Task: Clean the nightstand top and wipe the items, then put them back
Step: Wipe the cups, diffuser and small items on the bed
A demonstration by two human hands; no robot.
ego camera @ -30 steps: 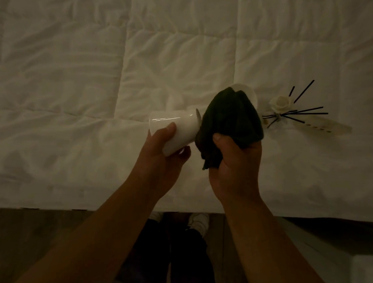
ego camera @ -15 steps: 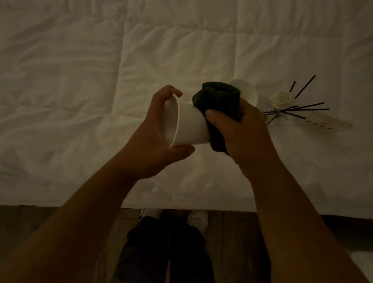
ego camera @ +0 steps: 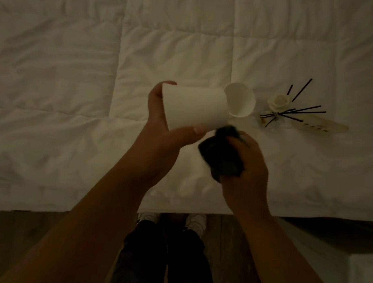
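Cup (ego camera: 195, 108) — smooth tapered white; cloth (ego camera: 222, 156) — dark, bunched.

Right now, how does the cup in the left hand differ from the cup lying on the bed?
The held cup is gripped sideways by the left hand above the bed; the lying cup rests untouched, its open mouth facing the camera. The held cup shows only its outer wall. Both are plain white.
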